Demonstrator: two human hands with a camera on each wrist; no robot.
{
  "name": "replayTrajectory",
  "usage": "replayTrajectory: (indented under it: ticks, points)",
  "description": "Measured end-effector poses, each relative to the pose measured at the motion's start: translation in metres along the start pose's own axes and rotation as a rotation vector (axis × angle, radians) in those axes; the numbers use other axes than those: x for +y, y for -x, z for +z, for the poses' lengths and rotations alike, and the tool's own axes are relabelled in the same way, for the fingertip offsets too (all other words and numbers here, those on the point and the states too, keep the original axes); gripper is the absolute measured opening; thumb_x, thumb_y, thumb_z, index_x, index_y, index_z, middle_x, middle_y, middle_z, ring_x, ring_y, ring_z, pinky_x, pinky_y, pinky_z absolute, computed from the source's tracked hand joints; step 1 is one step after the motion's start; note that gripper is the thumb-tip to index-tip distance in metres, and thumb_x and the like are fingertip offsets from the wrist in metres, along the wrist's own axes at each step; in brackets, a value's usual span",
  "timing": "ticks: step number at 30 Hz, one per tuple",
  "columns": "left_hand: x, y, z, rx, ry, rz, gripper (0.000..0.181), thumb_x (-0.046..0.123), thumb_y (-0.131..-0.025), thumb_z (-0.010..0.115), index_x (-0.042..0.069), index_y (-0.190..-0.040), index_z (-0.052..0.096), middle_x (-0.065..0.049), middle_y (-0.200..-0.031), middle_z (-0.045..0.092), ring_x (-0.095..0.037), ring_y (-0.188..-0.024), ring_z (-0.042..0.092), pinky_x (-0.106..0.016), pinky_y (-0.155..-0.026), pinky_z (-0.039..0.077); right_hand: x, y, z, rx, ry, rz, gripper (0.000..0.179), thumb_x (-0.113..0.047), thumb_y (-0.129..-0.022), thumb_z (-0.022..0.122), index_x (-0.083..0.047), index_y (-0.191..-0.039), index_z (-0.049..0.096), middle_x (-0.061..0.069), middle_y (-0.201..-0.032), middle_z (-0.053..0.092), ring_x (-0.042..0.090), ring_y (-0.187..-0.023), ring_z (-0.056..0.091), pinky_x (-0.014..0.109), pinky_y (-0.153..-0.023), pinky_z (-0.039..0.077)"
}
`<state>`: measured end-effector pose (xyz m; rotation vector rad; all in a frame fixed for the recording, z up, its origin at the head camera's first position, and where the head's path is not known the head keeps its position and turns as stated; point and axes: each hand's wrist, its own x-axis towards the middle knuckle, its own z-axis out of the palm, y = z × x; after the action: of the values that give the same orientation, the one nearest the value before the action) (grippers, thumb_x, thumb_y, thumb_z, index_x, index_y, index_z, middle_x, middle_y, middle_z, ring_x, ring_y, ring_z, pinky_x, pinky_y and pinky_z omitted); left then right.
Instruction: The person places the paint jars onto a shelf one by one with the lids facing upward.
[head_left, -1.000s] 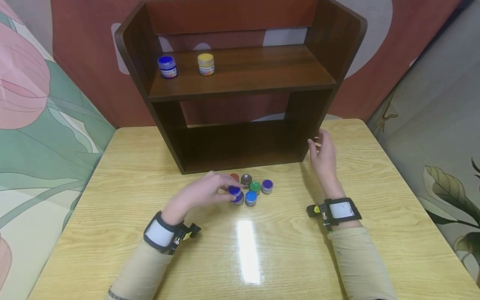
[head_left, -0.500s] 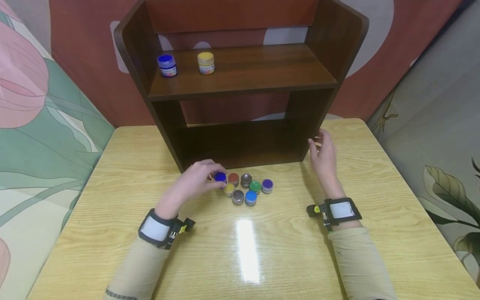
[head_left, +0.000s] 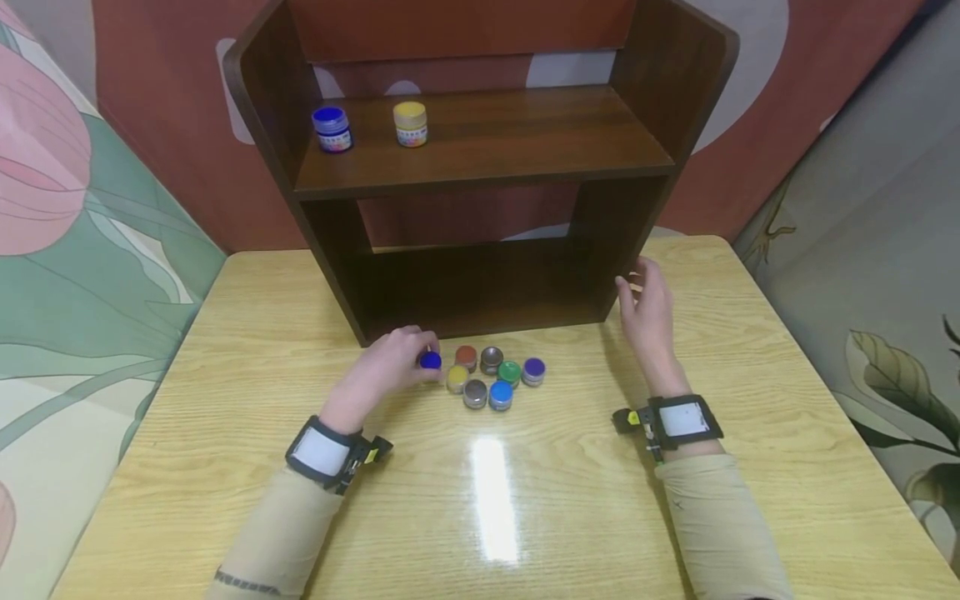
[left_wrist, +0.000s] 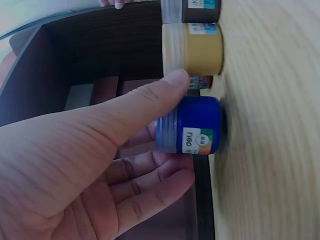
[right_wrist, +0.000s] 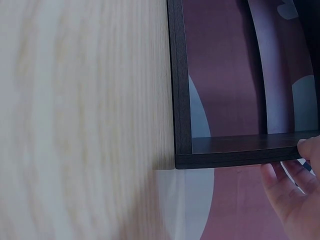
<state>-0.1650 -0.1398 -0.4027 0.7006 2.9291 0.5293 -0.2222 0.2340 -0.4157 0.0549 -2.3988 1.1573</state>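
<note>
Between the thumb and fingers of my left hand (head_left: 390,362) is a blue paint jar (left_wrist: 199,125), held upright by its lid end. The jar is at or just above the tabletop, left of the other jars; whether it touches the wood I cannot tell. In the head view mostly its blue lid (head_left: 431,360) shows. My right hand (head_left: 649,321) grips the right side panel of the dark wooden shelf (head_left: 480,179), thumb at the front edge and fingers along the outer side, as the right wrist view shows. A yellow jar (head_left: 457,379) stands nearest the held one.
Beside it cluster a red-brown jar (head_left: 466,357), two dark grey-lidded ones, a green jar (head_left: 509,372), a light blue jar (head_left: 501,395) and a purple jar (head_left: 534,371). On the upper board stand a larger blue jar (head_left: 332,130) and yellow jar (head_left: 410,124).
My left hand has carried the blue jar left from over the cluster, uncovering the yellow and a dark grey jar. The right hand stays at the shelf panel.
</note>
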Motion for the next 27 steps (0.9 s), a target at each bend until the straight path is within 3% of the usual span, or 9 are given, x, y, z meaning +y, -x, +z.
replayTrajectory:
  ticks: [7, 10, 14, 19, 27]
  points:
    - [0.000, 0.000, 0.000, -0.043, 0.030, -0.032, 0.040, 0.035, -0.079, 0.085, 0.012, -0.107, 0.068, -0.007, -0.101, 0.069, -0.020, -0.087, 0.063, -0.034, -0.079, 0.059, 0.000, -0.001, -0.001, -0.001, 0.001, 0.001, 0.038, -0.014, -0.104, 0.052, 0.004, -0.136, 0.047, 0.026, -0.130, 0.058, 0.043, -0.118, 0.060, 0.055, -0.098, 0.054]
    - [-0.002, 0.003, -0.005, -0.063, 0.071, -0.021, 0.043, 0.024, -0.078, 0.087, 0.011, -0.114, 0.067, -0.009, -0.109, 0.070, -0.023, -0.097, 0.065, -0.039, -0.088, 0.060, 0.000, -0.001, -0.001, -0.004, 0.005, 0.006, 0.038, -0.015, -0.104, 0.052, 0.004, -0.136, 0.047, 0.026, -0.131, 0.057, 0.043, -0.118, 0.060, 0.055, -0.098, 0.054]
    - [-0.003, 0.007, -0.012, -0.109, 0.125, 0.054, 0.040, 0.006, -0.081, 0.082, 0.009, -0.118, 0.066, -0.007, -0.114, 0.071, -0.023, -0.105, 0.065, -0.041, -0.095, 0.058, -0.001, 0.000, -0.001, -0.007, 0.007, 0.011, 0.038, -0.015, -0.104, 0.052, 0.004, -0.136, 0.047, 0.026, -0.131, 0.057, 0.043, -0.118, 0.060, 0.055, -0.099, 0.053]
    - [-0.002, 0.006, -0.011, -0.142, 0.133, 0.160, 0.032, 0.004, -0.090, 0.072, 0.012, -0.120, 0.067, -0.004, -0.116, 0.072, -0.019, -0.107, 0.065, -0.040, -0.100, 0.056, 0.000, 0.000, 0.000, -0.005, 0.003, 0.005, 0.037, -0.014, -0.104, 0.052, 0.004, -0.136, 0.047, 0.026, -0.131, 0.057, 0.043, -0.118, 0.061, 0.055, -0.098, 0.053]
    - [-0.001, 0.006, -0.010, -0.100, 0.113, 0.094, 0.032, 0.009, -0.088, 0.075, 0.009, -0.120, 0.070, -0.007, -0.116, 0.073, -0.022, -0.107, 0.067, -0.040, -0.098, 0.057, 0.000, 0.000, 0.000, -0.005, 0.010, 0.011, 0.037, -0.015, -0.103, 0.052, 0.003, -0.136, 0.048, 0.026, -0.130, 0.058, 0.042, -0.118, 0.061, 0.055, -0.098, 0.054]
